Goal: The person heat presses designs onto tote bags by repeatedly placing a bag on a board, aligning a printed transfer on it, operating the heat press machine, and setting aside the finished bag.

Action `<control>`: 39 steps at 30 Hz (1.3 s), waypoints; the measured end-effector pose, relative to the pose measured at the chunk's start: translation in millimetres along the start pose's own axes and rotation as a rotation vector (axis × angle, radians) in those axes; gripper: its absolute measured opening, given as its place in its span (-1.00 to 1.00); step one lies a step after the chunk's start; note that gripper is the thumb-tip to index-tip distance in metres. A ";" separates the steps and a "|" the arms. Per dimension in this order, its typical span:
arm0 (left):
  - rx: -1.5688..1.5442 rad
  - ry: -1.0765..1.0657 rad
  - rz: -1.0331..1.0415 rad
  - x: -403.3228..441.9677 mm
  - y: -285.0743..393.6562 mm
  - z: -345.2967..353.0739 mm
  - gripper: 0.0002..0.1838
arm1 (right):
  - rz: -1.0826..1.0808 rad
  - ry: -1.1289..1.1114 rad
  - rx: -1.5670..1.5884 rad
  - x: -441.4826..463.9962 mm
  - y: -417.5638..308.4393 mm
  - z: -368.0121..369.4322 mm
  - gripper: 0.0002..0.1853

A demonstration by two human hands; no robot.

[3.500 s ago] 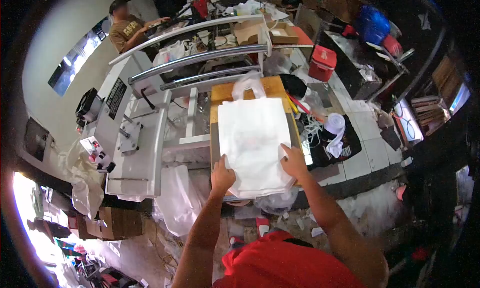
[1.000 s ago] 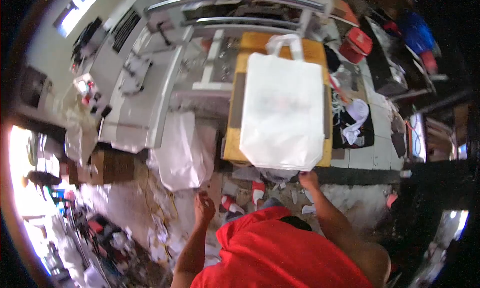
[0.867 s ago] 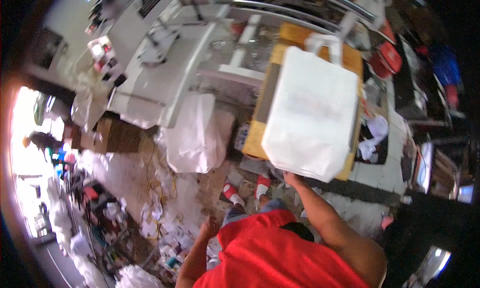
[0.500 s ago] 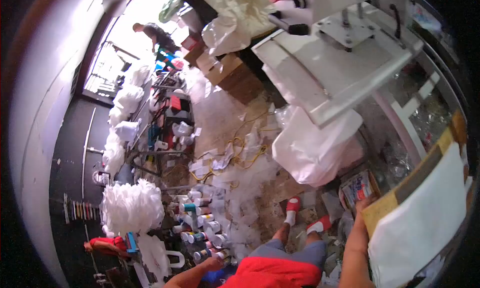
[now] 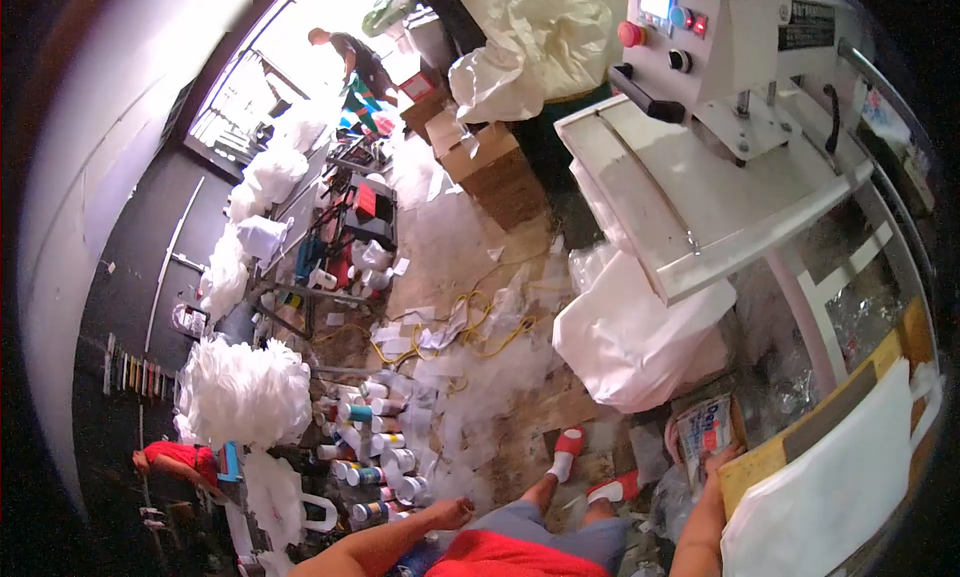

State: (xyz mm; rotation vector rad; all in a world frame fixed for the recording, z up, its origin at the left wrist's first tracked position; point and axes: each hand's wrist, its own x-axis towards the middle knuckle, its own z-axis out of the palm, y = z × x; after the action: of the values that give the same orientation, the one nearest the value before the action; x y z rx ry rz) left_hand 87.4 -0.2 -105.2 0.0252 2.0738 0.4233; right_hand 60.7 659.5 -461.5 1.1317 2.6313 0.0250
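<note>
My left hand (image 5: 452, 514) hangs in front of my shorts, fingers loosely curled, with nothing visible in it. Just to its left, several paint-type jars (image 5: 372, 474) with labels stand crowded on the floor. On the other side, my right hand (image 5: 722, 459) is at the near left corner of a yellowish board (image 5: 765, 464). The board's edge partly hides its fingers, so their grip is unclear. A flat white fabric sheet or bag (image 5: 820, 477) lies over that board. Close beyond this hand is a printed packet (image 5: 705, 429) in an open box.
A white press machine (image 5: 720, 207) with lit controls stands at right, a large white bag (image 5: 640, 347) below it. Cardboard boxes (image 5: 490, 177), a yellow cord (image 5: 500, 332) and paper scraps lie ahead. White bundles (image 5: 245, 392) line the left. Another person (image 5: 360, 62) bends near the doorway.
My view has tilted up and shifted, so more of the press's control panel shows. My left hand has come away from the jars towards my body. My right hand stays by the board's corner.
</note>
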 end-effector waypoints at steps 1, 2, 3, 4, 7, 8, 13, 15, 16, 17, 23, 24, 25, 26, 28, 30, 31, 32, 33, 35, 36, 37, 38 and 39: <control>-0.003 -0.007 -0.072 -5.4 14.8 -9.2 -0.57 | 0.034 -0.091 0.082 -6.9 0.5 -36.7 0.01; 0.000 -0.013 -0.077 -7.2 11.6 -9.2 -0.57 | 0.076 -0.180 0.162 -22.2 -7.9 -111.5 -0.01; 0.039 -0.037 -0.090 -4.0 8.2 -10.1 -0.58 | 0.124 -0.265 0.236 -38.9 -17.7 -191.9 -0.04; 0.074 -0.059 -0.100 -2.3 6.5 -9.7 -0.59 | 0.145 -0.251 0.215 -31.3 -13.4 -187.6 -0.07; 0.157 0.002 0.195 -14.2 6.1 -16.3 -0.61 | 0.129 -0.219 0.206 -27.2 0.1 -167.5 -0.18; 0.148 0.013 0.199 -16.7 13.9 -19.1 -0.61 | 0.125 -0.215 0.200 -26.3 2.5 -165.6 -0.21; 0.188 -0.050 -0.029 -8.5 14.9 -12.7 -0.62 | 0.085 -0.181 0.204 -31.5 14.4 -165.0 -0.38; 0.143 -0.015 -0.002 0.1 5.1 3.5 -0.60 | 0.034 -0.145 0.219 -41.9 19.5 -165.4 -0.44; 0.107 0.019 0.015 6.9 2.6 7.1 -0.58 | -0.012 -0.108 0.236 -50.7 20.3 -166.3 -0.47; 0.100 0.029 0.031 17.0 7.8 6.9 -0.58 | -0.080 -0.062 0.261 -61.0 21.6 -164.8 -0.49; -0.032 0.383 0.659 29.4 180.0 -12.9 -0.23 | -0.643 -0.289 0.749 -223.7 -21.8 -302.5 -0.71; -0.196 0.286 0.693 40.0 203.9 -11.3 -0.23 | -0.609 -0.472 0.815 -237.8 -17.2 -329.2 -0.73; -0.341 0.151 0.715 43.3 225.7 -16.5 -0.23 | -0.543 -0.649 0.905 -251.4 -8.7 -354.2 -0.74; -0.224 -0.095 0.756 43.5 248.4 -33.2 -0.30 | -0.503 -0.649 0.950 -259.9 1.3 -367.5 -0.74; -0.115 -0.436 0.660 15.7 325.9 -71.7 -0.46 | -0.446 -0.413 1.083 -277.5 28.1 -427.5 -0.77; -0.180 -0.538 0.501 -11.6 380.9 -93.7 -0.55 | -0.340 -0.287 1.099 -282.2 57.4 -460.2 -0.84; -0.241 -0.568 0.459 -11.1 394.9 -95.7 -0.53 | -0.298 -0.250 1.116 -283.8 73.5 -496.9 -0.85; -0.458 -0.602 0.664 -27.0 443.3 -97.7 -0.45 | -0.228 -0.187 1.142 -286.2 107.4 -519.3 -0.85; -0.405 -0.670 0.672 -32.3 464.5 -105.0 -0.35 | -0.200 -0.145 1.145 -286.9 118.8 -523.0 -0.85; -0.174 -0.587 0.746 -51.3 506.7 -110.3 -0.64 | -0.141 -0.093 1.208 -290.3 137.8 -532.0 -0.85; -0.005 -0.525 0.798 -42.8 522.0 -108.3 -0.73 | -0.079 -0.111 1.216 -291.4 152.9 -546.7 -0.87; 0.066 -0.410 0.857 -42.4 540.2 -101.1 -0.81 | -0.082 -0.075 1.219 -288.2 169.7 -546.9 -0.82; 0.131 -0.291 0.915 -41.5 559.2 -94.1 -0.87 | -0.089 -0.040 1.220 -285.0 188.0 -544.8 -0.76; 0.082 -0.226 0.966 -35.3 580.9 -86.9 -0.83 | -0.066 -0.037 1.311 -279.9 208.8 -541.5 -0.72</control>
State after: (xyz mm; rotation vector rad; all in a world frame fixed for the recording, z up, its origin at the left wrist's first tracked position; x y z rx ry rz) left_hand -56.4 513.7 142.9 1.0997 1.7350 0.8575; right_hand 252.7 654.4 153.5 1.2416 2.4937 -1.8939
